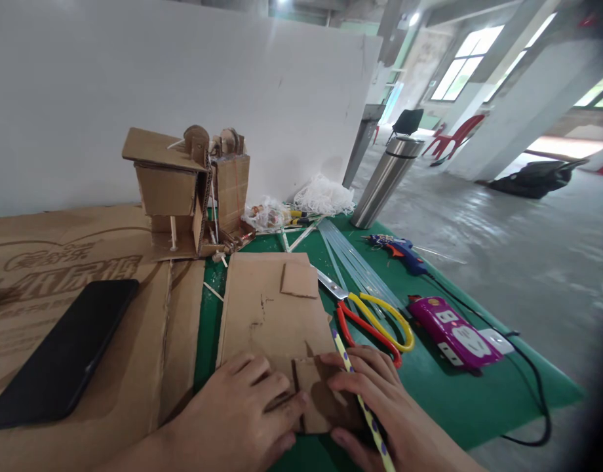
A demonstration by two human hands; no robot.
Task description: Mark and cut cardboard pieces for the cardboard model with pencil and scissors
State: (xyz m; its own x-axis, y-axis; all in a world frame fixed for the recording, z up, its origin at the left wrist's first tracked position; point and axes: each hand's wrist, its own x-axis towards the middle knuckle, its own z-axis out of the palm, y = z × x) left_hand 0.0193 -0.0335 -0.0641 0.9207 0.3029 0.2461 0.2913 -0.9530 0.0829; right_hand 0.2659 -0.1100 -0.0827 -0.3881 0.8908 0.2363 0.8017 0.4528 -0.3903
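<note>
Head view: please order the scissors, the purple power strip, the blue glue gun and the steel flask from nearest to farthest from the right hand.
From the right hand, which holds a pencil:
1. Scissors, just beyond the fingers, handles toward the hand.
2. Purple power strip, to the right on the green mat.
3. Blue glue gun, farther back on the right.
4. Steel flask, at the far edge of the table.

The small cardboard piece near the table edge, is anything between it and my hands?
No. Both the left hand and the right hand, which holds a pencil, rest directly on the small cardboard piece.
</note>
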